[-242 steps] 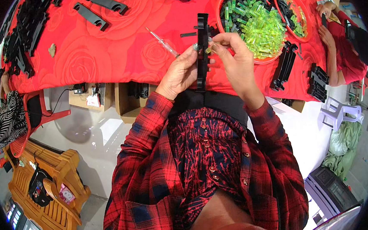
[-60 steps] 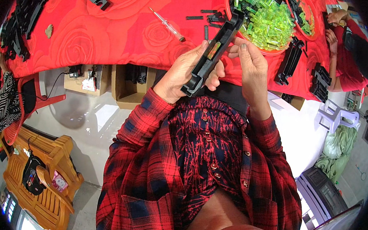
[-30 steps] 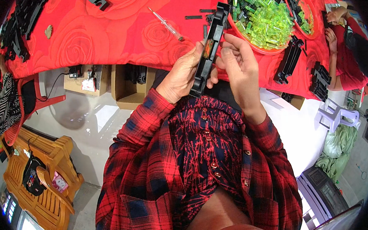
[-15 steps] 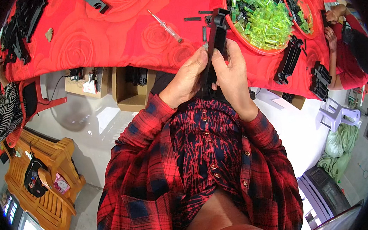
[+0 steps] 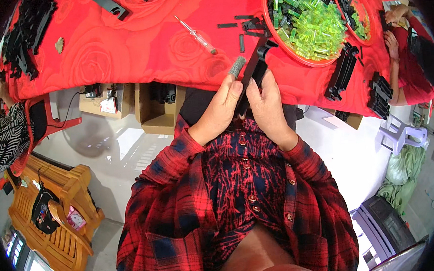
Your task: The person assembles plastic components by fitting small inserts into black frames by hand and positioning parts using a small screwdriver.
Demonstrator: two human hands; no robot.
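Both my hands are closed on a long black plastic part point(image 5: 258, 63), held over my lap at the table's near edge with its far end tilted up over the red cloth. My left hand point(image 5: 219, 104) grips it from the left. Something grey-green and rough point(image 5: 237, 67) sticks out past the left thumb; whether it covers a fingertip or is held, I cannot tell. My right hand point(image 5: 269, 103) holds the part's right side, thumb on top. Beyond lie several thin black strips point(image 5: 242, 43) and a clear-handled screwdriver point(image 5: 197, 35).
A red basin point(image 5: 300, 60) full of yellow-green clear pieces and black ones stands at the right, a second basin point(image 5: 367, 34) beside it. Black parts point(image 5: 342, 72) lie nearby, more point(image 5: 28, 38) at far left. Cardboard boxes point(image 5: 157, 122) sit below. Other people work at both sides.
The black part has dropped a little and tips more to the right at its far end. The grey-green thing now shows clear of the part. More black strips are visible beside the basin.
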